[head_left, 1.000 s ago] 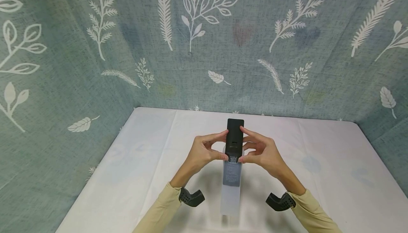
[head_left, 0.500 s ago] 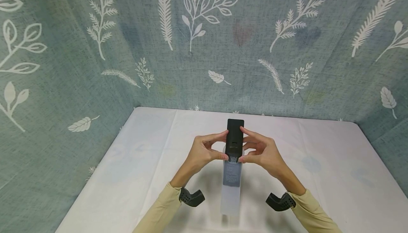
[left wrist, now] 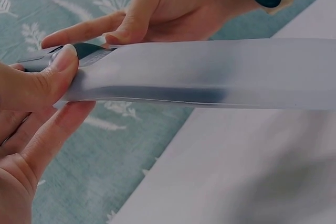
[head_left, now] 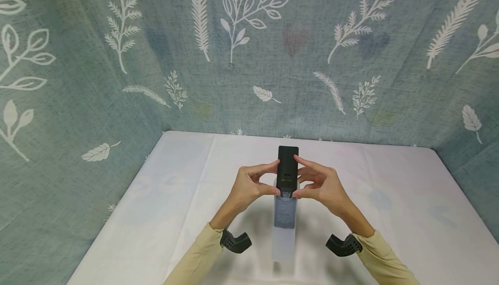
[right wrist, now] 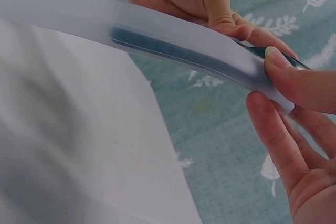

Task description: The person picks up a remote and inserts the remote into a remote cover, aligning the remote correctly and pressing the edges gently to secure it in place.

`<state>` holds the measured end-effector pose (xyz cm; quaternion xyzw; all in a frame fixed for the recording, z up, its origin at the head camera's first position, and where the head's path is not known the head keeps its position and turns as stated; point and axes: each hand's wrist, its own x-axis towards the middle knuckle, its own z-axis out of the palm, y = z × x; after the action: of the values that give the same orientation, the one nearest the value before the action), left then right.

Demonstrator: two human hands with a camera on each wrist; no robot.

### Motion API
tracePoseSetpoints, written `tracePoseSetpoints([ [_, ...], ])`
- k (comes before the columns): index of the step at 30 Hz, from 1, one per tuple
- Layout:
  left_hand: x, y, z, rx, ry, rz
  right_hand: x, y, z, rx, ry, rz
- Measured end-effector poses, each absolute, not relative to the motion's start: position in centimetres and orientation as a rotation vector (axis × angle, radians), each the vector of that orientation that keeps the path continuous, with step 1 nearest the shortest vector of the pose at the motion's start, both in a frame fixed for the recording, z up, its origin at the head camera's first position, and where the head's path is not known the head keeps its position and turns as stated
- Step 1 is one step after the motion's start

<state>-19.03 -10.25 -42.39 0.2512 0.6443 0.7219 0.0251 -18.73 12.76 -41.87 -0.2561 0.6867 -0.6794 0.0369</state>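
A black remote control (head_left: 287, 168), back side up, sits partly inside a long translucent plastic sleeve (head_left: 284, 244). Its far half is bare; the covered half shows dark through the sleeve. My left hand (head_left: 251, 181) pinches the left edge near the sleeve's mouth, its thumb by the small printed label and a fingertip farther up the remote. Mirroring it on the right edge is my right hand (head_left: 321, 184). In the left wrist view, the left thumb (left wrist: 60, 66) presses on top at the sleeve's mouth, with a finger underneath. The sleeve's near end extends free toward me.
The sleeve is held above a white-covered table (head_left: 187, 215), which bears its soft shadow. A green-grey curtain (head_left: 241, 81) with white leaf prints hangs behind and at the sides. Each wrist wears a black camera band (head_left: 235, 241).
Almost nothing differs: both hands keep their grip on the remote and sleeve. The head view has shifted very slightly, and the remote's far end appears marginally lower.
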Motion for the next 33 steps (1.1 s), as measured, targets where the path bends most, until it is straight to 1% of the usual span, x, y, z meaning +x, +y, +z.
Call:
tracePoseSetpoints([
  [17, -18.90, -10.28, -42.19, 0.793, 1.989, 2.239, -18.74, 12.85, -41.61, -0.819, 2.147, -2.047],
  [25, -18.67, -10.35, -41.70, 0.846, 2.030, 2.146, -18.80, 12.97, -41.40, -0.943, 1.851, -2.039],
  [33, -18.64, -10.61, -41.51, 0.867, 1.861, 2.091, -18.86, 12.95, -41.28, -0.971, 1.800, -2.046],
])
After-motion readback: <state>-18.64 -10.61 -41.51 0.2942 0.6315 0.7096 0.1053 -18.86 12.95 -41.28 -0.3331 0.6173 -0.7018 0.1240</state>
